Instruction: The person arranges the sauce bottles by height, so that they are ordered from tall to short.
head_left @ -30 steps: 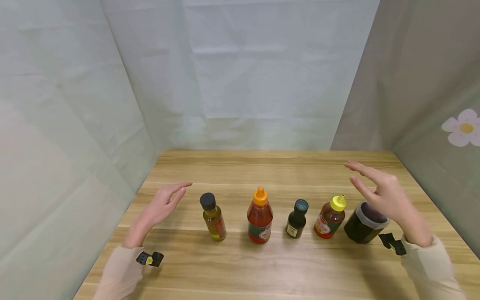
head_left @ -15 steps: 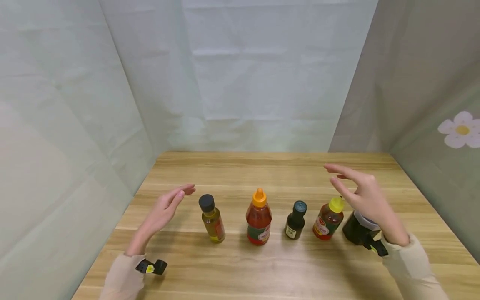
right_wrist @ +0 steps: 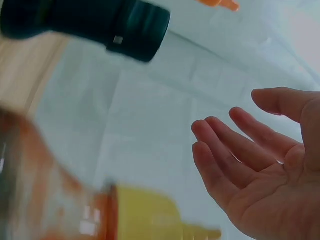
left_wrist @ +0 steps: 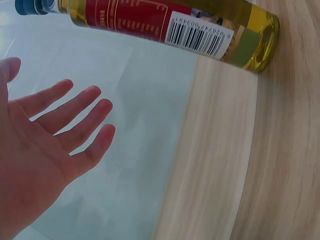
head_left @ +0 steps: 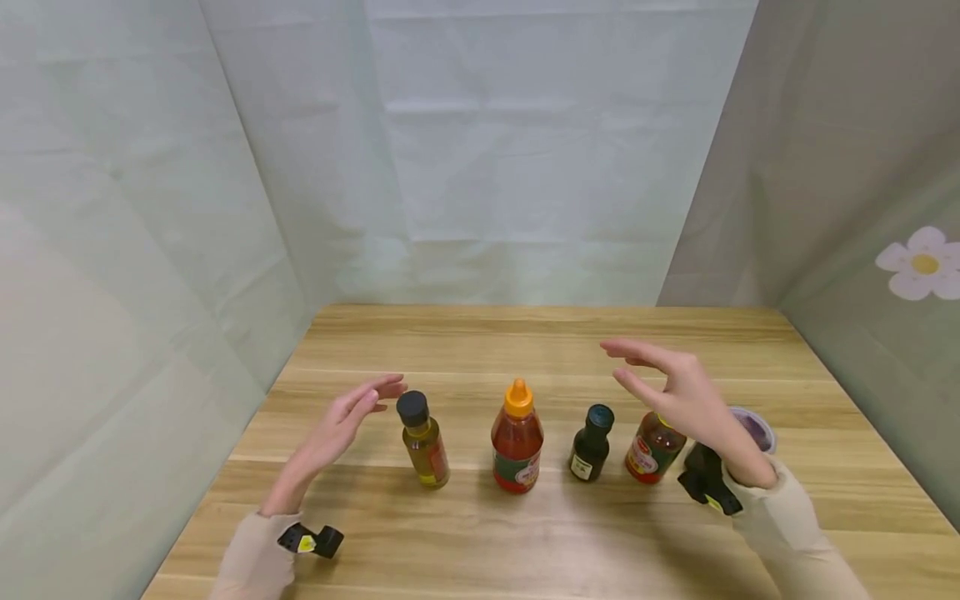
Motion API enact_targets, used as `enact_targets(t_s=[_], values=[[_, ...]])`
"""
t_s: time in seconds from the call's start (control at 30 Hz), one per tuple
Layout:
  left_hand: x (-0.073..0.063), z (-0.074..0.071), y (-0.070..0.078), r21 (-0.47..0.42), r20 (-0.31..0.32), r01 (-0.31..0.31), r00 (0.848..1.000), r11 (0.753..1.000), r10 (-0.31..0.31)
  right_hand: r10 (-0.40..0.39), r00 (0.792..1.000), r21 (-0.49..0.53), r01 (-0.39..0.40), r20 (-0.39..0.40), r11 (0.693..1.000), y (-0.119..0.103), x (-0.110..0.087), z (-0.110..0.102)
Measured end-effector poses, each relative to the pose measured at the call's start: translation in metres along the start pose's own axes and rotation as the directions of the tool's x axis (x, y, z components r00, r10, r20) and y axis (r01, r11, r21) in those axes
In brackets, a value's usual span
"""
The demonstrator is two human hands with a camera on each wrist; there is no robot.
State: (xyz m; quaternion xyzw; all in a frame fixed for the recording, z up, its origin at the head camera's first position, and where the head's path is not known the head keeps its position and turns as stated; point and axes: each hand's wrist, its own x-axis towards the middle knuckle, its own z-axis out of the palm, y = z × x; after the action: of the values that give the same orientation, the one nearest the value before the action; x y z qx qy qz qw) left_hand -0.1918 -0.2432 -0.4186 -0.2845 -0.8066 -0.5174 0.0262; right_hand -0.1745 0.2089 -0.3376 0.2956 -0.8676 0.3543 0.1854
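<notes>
My left hand (head_left: 337,433) hovers just left of the oil bottle (head_left: 427,457), fingers loosely extended, holding nothing. That bottle has a black cap and, in the left wrist view, a red label with a barcode. Over the right side of the table hangs my right hand (head_left: 684,398), palm down and fingers relaxed. It passes above a small red sauce bottle (head_left: 651,454), hiding its yellow cap (right_wrist: 150,212) in the head view. Fingertips point toward a small dark bottle (head_left: 589,450) with a dark blue-green cap. Nothing is in this hand either.
A larger red sauce bottle (head_left: 517,450) with an orange nozzle cap stands mid-row. A dark tub (head_left: 756,427) with a pale rim is partly hidden behind the right wrist. Pale cloth (head_left: 487,167) hangs around the wooden table (head_left: 480,550).
My right hand has swept left, from over the dark tub to above the yellow-capped sauce bottle. The left hand has edged right, closer to the oil bottle. The bottles have stayed put.
</notes>
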Motion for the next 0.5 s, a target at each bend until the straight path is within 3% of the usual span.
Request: enact_targets(t_s=[0.17,0.5], values=[[0.001,0.006,-0.002,-0.027,0.032,-0.021,0.999,0.999,0.022,0.029,0.998,0.081,-0.034,0.060,0.996,-0.008,0.005,0.008],[-0.003,0.016,-0.003,-0.043,0.108,0.045,0.993,0.998,-0.040,0.015,0.986,0.195,-0.047,0.167,0.980,-0.019,0.012,0.026]])
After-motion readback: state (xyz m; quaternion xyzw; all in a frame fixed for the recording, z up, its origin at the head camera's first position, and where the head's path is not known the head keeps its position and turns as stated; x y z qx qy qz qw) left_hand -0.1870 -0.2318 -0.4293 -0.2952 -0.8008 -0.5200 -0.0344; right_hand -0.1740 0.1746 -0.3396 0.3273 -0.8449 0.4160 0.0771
